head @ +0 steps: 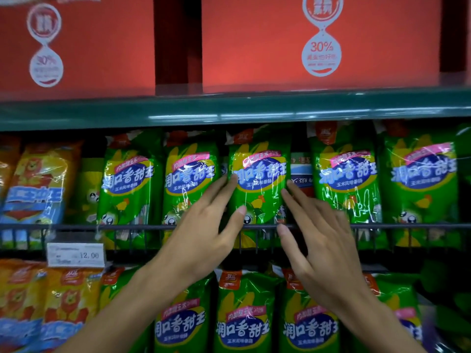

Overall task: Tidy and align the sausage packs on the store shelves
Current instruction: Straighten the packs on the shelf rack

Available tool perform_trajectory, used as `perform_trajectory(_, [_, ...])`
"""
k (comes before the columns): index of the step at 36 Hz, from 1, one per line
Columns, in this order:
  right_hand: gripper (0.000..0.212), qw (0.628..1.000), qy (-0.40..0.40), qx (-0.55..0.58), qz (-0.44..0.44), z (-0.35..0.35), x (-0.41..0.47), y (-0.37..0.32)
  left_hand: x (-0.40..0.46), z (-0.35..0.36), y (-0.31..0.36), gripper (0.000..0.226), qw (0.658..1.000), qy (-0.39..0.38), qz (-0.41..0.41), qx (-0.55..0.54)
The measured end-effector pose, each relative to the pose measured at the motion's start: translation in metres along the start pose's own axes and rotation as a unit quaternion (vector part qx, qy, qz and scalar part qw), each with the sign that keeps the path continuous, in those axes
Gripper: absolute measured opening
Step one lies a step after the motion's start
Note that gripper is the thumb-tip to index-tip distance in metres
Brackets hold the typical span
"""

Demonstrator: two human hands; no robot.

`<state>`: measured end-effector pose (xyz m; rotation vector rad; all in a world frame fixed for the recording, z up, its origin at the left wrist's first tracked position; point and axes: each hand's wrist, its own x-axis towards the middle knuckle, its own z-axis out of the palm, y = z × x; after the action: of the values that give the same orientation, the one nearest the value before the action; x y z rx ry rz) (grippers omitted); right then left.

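The step in hand is judged to be the squaring of one green corn-sausage pack (258, 179) in the middle shelf row. This pack stands upright behind the black wire rail (51, 227), between its green neighbours, with a gap at its 3 o'clock side in which a differently printed pack (302, 171) is seen set back.

The left hand (204, 230) is held open, its straight fingers laid against the pack's 9 o'clock edge and its thumb resting on the lower front. The right hand (321, 230) is likewise open, its fingertips touching the 3 o'clock edge. Nothing is gripped by either hand.

The next move is judged to call for even, light pressure from both sides, so that the pack is centred and its face is brought flush with the row.

The packs are soft, pillow-shaped pouches of glossy, crinkled film that throws glare; slipping and buckling under pressure should be expected. At 9 o'clock, orange-yellow packs (38, 179) of similar film are stocked. A white price tag (76, 254) is clipped to the rail. Above, matt red cartons (254, 47) are carried on a green metal shelf (178, 112).
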<state>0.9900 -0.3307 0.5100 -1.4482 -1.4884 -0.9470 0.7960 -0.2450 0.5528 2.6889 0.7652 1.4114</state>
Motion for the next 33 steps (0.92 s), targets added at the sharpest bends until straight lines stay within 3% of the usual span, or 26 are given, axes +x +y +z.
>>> perform_trajectory(2, [0.060,1.000,-0.004,0.012,-0.007,-0.003,-0.001,0.001,-0.003,0.006,0.004,0.061,0.999,0.036,0.018,-0.005])
perform_trajectory(5, [0.058,0.999,-0.026,0.010,-0.041,-0.007,-0.001,0.003,-0.006,0.013,0.006,0.051,0.989,0.078,0.115,0.057])
perform_trajectory(9, [0.053,0.997,-0.046,0.032,-0.053,-0.013,-0.001,0.008,0.000,0.020,0.001,0.055,0.986,0.041,0.138,0.083])
perform_trajectory(15, [0.043,0.995,0.075,0.066,0.008,-0.052,-0.001,0.044,0.011,0.023,0.023,0.036,0.979,0.135,0.154,-0.018])
perform_trajectory(20, [0.047,0.990,0.098,0.016,0.098,-0.085,-0.001,0.080,0.027,0.035,0.070,0.039,0.984,0.035,0.096,-0.144])
perform_trajectory(26, [0.049,0.987,0.055,-0.111,0.099,-0.091,-0.004,0.083,0.063,0.060,0.088,0.076,0.993,-0.079,0.006,-0.084])
perform_trajectory(29, [0.053,0.986,0.049,-0.128,0.091,-0.087,-0.007,0.084,0.067,0.070,0.094,0.079,0.996,-0.080,0.005,-0.037])
perform_trajectory(33, [0.051,0.989,0.067,-0.090,0.091,-0.081,-0.008,0.084,0.070,0.075,0.092,0.074,0.996,-0.035,0.013,-0.076])
